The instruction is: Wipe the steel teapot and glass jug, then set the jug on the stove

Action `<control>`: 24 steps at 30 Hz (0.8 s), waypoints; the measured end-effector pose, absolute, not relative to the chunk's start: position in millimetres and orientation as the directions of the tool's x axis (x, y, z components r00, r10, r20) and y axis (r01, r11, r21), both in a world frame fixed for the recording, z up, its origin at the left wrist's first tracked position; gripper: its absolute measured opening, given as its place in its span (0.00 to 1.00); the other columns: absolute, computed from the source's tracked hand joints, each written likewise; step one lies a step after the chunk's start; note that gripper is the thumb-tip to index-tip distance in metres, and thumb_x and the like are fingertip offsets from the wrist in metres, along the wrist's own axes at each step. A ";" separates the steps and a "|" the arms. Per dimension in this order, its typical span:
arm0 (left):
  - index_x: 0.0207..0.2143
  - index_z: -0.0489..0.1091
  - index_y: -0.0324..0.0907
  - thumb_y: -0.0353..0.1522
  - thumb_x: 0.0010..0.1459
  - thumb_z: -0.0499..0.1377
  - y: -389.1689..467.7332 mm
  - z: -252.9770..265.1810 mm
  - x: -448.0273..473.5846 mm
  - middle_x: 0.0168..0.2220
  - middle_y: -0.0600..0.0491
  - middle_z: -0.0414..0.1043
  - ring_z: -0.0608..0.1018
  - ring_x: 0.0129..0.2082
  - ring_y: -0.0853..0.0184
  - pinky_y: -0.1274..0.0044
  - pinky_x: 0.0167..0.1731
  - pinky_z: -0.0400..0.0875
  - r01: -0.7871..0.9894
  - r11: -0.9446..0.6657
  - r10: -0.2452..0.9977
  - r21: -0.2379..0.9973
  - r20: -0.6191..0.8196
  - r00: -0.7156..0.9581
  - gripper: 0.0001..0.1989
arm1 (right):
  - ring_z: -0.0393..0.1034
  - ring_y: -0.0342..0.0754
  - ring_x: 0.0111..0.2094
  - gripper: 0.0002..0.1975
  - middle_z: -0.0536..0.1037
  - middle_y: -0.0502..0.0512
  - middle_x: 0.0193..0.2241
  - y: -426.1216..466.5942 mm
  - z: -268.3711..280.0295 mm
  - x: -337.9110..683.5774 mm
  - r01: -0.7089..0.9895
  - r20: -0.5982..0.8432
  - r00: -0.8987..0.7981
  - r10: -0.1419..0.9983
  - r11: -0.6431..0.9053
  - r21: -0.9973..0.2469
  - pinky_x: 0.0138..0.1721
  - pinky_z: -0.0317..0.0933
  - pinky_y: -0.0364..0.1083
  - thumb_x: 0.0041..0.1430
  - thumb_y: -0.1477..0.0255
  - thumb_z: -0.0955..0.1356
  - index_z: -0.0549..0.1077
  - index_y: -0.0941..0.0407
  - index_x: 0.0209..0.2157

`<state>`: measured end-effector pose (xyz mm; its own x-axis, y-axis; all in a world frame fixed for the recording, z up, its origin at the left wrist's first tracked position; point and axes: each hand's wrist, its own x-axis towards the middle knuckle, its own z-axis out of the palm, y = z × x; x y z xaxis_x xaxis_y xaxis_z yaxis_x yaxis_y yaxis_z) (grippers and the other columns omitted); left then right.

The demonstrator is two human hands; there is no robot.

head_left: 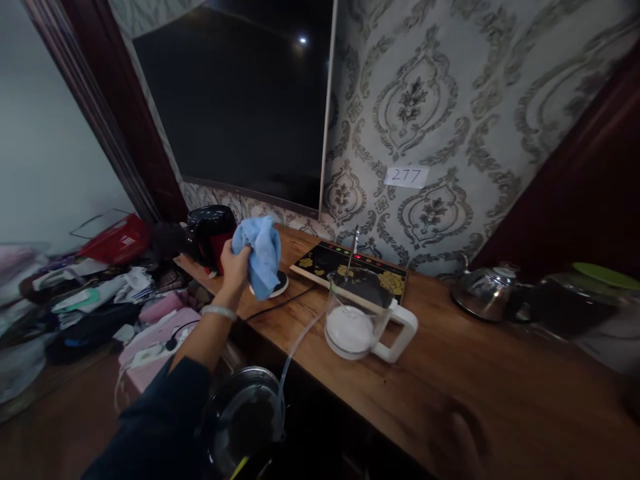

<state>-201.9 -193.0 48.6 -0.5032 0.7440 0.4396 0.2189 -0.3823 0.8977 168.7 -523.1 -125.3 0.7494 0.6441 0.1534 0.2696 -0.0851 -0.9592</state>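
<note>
Wooden counter [500,373] under patterned wallpaper and a dark TV [240,100]. A blue cloth [260,253] is bunched in the clenched left hand [234,263], held above the counter's far end, just over a small round base [273,287] beside the black pot [210,233]. No wiped patch can be made out; wiping is judged barely begun. Right hand [457,437], blurred at the counter edge, possibly resting flat; grip cannot be told. Glass kettle [360,320] stands untouched.

The right hand [463,437] is only a dark blur at the bottom edge; its grip cannot be told. The blue cloth [260,252] hides the left hand's [234,263] fingers. The television [240,100] is cut off at the top. The floor clutter [75,293] blurs together.
</note>
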 end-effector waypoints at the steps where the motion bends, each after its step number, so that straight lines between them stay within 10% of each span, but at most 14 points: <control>1: 0.36 0.70 0.41 0.32 0.44 0.62 -213.1 41.9 -202.2 0.32 0.56 0.71 0.75 0.35 0.65 0.74 0.41 0.72 0.143 -0.388 0.772 0.911 0.406 -0.489 0.14 | 0.77 0.58 0.39 0.27 0.81 0.58 0.39 -523.0 -121.3 165.4 0.259 0.153 0.746 0.648 -0.071 -0.963 0.33 0.73 0.50 0.55 0.44 0.68 0.77 0.53 0.41; 6: 0.38 0.73 0.43 0.41 0.41 0.65 -323.1 3.4 -183.4 0.35 0.54 0.76 0.77 0.36 0.62 0.74 0.39 0.73 -0.070 -0.340 0.908 0.938 0.308 -0.285 0.19 | 0.77 0.57 0.44 0.25 0.81 0.61 0.47 -518.6 -89.3 115.6 0.235 0.253 0.482 0.839 0.155 -0.960 0.40 0.74 0.51 0.57 0.50 0.71 0.74 0.52 0.49; 10: 0.43 0.75 0.44 0.43 0.47 0.66 -406.4 -22.8 -131.0 0.43 0.49 0.79 0.79 0.44 0.56 0.70 0.47 0.74 -0.048 -0.224 0.973 0.973 0.226 0.048 0.21 | 0.67 0.63 0.61 0.48 0.68 0.64 0.64 -511.3 -66.4 61.6 0.127 0.402 0.171 0.900 0.384 -0.914 0.55 0.69 0.60 0.51 0.42 0.71 0.59 0.51 0.67; 12: 0.48 0.74 0.45 0.44 0.53 0.64 -438.4 -34.8 -97.9 0.48 0.48 0.78 0.78 0.50 0.55 0.68 0.52 0.72 -0.040 -0.247 0.950 0.968 0.250 0.189 0.22 | 0.71 0.62 0.58 0.44 0.73 0.64 0.60 -509.1 -59.8 46.5 0.031 0.355 0.121 0.927 0.354 -0.935 0.54 0.69 0.60 0.53 0.42 0.70 0.65 0.53 0.64; 19: 0.60 0.68 0.45 0.35 0.57 0.61 -472.8 -53.3 -32.5 0.63 0.43 0.67 0.68 0.64 0.52 0.59 0.66 0.58 -0.002 -0.481 0.739 0.877 0.406 0.538 0.27 | 0.80 0.58 0.44 0.23 0.85 0.57 0.41 -517.3 -51.1 80.2 -0.216 0.107 0.573 0.813 0.276 -0.937 0.52 0.70 0.59 0.47 0.55 0.77 0.80 0.55 0.41; 24: 0.50 0.75 0.47 0.34 0.58 0.59 -459.4 -45.3 -35.6 0.48 0.46 0.78 0.80 0.43 0.58 0.67 0.45 0.75 0.038 -0.446 0.800 0.894 0.379 0.465 0.17 | 0.80 0.55 0.34 0.19 0.85 0.55 0.35 -533.9 -53.6 127.1 -0.187 0.060 0.681 0.730 0.252 -0.950 0.40 0.74 0.55 0.45 0.60 0.78 0.81 0.55 0.38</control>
